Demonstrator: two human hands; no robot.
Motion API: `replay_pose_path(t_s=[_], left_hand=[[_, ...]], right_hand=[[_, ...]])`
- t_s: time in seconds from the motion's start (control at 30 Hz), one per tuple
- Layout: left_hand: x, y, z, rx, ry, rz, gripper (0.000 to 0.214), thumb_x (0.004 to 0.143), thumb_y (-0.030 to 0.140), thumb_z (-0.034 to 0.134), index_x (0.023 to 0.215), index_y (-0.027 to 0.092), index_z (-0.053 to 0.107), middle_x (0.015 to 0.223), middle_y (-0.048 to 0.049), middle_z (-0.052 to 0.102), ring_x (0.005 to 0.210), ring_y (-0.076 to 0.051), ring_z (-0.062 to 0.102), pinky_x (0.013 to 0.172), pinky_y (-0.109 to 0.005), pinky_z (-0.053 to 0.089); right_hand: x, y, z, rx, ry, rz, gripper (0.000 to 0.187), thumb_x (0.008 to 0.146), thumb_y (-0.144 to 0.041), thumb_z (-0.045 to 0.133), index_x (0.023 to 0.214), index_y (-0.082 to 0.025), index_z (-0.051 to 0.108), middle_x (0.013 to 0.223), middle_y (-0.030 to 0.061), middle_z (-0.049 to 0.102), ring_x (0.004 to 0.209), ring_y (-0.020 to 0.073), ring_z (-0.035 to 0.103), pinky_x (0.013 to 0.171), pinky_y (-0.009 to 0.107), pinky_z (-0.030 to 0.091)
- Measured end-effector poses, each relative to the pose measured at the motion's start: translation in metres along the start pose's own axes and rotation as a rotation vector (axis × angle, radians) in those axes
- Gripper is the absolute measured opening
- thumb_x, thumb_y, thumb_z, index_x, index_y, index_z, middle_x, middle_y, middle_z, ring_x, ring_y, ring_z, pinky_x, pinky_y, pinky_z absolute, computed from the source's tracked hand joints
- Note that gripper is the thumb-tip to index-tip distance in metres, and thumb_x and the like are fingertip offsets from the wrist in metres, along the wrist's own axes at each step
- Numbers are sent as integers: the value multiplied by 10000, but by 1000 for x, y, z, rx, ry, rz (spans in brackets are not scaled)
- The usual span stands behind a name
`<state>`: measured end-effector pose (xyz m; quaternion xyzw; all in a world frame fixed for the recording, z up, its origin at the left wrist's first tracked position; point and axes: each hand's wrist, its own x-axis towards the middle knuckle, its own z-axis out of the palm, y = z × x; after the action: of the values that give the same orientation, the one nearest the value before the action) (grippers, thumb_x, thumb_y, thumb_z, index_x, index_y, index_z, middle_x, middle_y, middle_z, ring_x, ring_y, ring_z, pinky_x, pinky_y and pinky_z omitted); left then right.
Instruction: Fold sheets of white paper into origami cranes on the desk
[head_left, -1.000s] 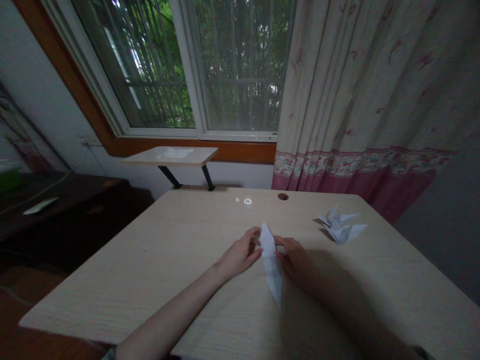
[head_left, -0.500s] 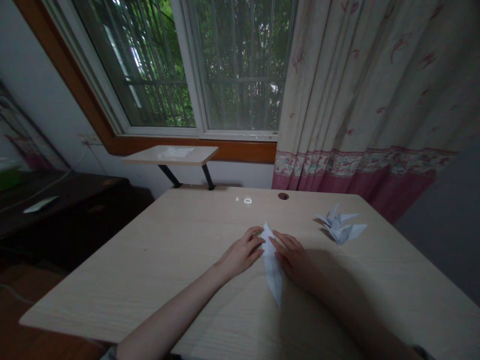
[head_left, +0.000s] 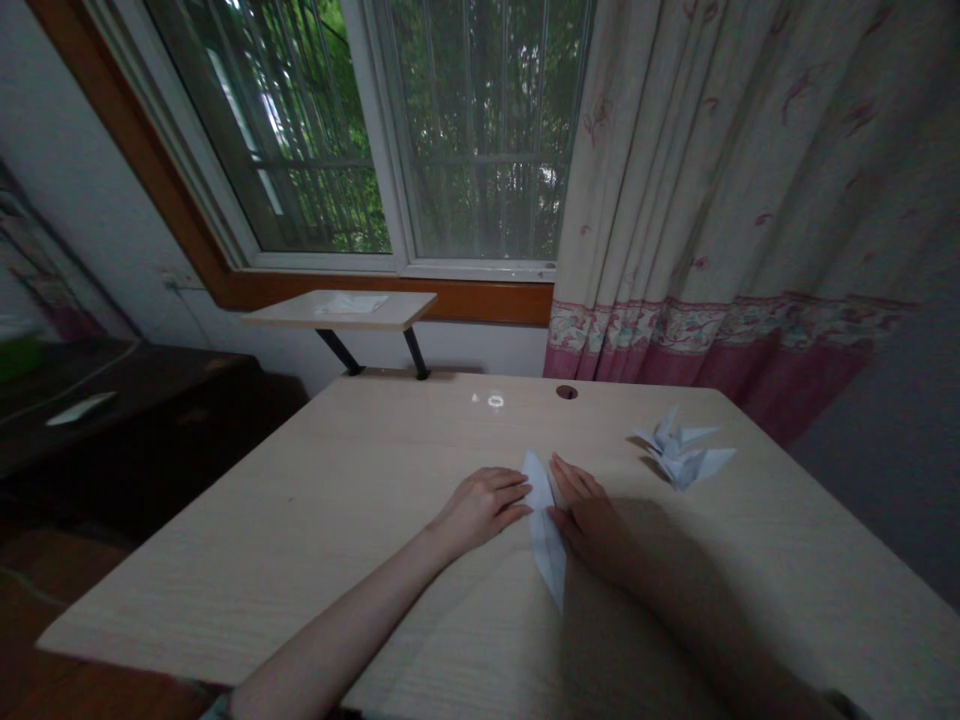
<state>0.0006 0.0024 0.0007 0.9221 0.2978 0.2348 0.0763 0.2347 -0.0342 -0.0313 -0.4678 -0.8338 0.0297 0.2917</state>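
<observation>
Paper, white and folded long and narrow [head_left: 549, 555], lies on the desk [head_left: 360, 490] between both hands, pointed at the far and near ends, near tip angled a bit right. Left hand [head_left: 484, 510] on its left side: fingers bent, small gap between thumb and fingers, fingertips over the left edge of the far half, thumb tip at the edge near the middle. Right hand [head_left: 600, 530] on its right side: fingers close together and pointing far, lying along the right edge of the far half; thumb set apart from them, tip at the right edge near the middle. Can't tell if either hand pinches the paper or only presses it; undersides hidden. Far tip pokes out between the two sets of fingers; near half runs bare toward the near side, past both thumbs.

Right and farther back, well apart from the hands: two folded paper birds [head_left: 682, 468], close together, wings out. Round hole [head_left: 566, 393] at the far edge. Small raised shelf [head_left: 292, 314] at far left, white sheets [head_left: 351, 303] on top.
</observation>
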Motion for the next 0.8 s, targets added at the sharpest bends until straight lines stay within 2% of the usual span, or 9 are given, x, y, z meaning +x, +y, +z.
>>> replay_pose_path(t_s=[0.07,0.13,0.23,0.33,0.5,0.8], left_hand=[[1,1,-2,-2,5,1,311,986,403,507,1164,218,683,1174,-73,709,1103,-233,653,973,-413,505],[2,2,-4,-15,16,4,310,997,399,488,1164,224,683,1167,-65,715,1097,-224,657,971,-403,501],[3,4,-5,-33,14,-6,306,1001,395,482,1157,224,682,1155,-57,722,1080,-218,663,967,-396,497],[4,6,-6,-43,9,-15,308,999,400,484,1148,217,682,1156,-49,722,1065,-221,666,959,-394,494],[3,7,-8,-29,-5,-1,298,1004,378,483,1187,227,663,1179,-39,710,1070,-216,645,947,-384,481],[1,5,-4,82,-30,41,326,1003,396,473,1250,258,636,1187,-54,694,1073,-226,617,937,-391,480]], right_hand=[[0,1,1,23,41,25,535,961,-319,464,1459,-141,378,1443,190,485,1334,299,445,1077,548,409],[0,0,1,58,93,50,453,964,-341,466,1373,-146,467,1372,190,536,1288,304,480,1057,552,423],[1,-5,-4,131,119,96,241,967,-318,459,1089,-180,614,1197,155,604,1171,285,540,1002,517,462],[5,-10,-12,202,72,113,217,973,-281,434,892,-198,618,1060,116,608,1054,257,561,937,470,489],[8,-14,-19,287,32,97,219,977,-272,412,895,-201,603,1007,97,598,997,247,548,916,459,481],[7,-6,-15,372,114,89,123,938,-286,469,903,-219,565,950,72,612,934,233,563,854,416,489]])
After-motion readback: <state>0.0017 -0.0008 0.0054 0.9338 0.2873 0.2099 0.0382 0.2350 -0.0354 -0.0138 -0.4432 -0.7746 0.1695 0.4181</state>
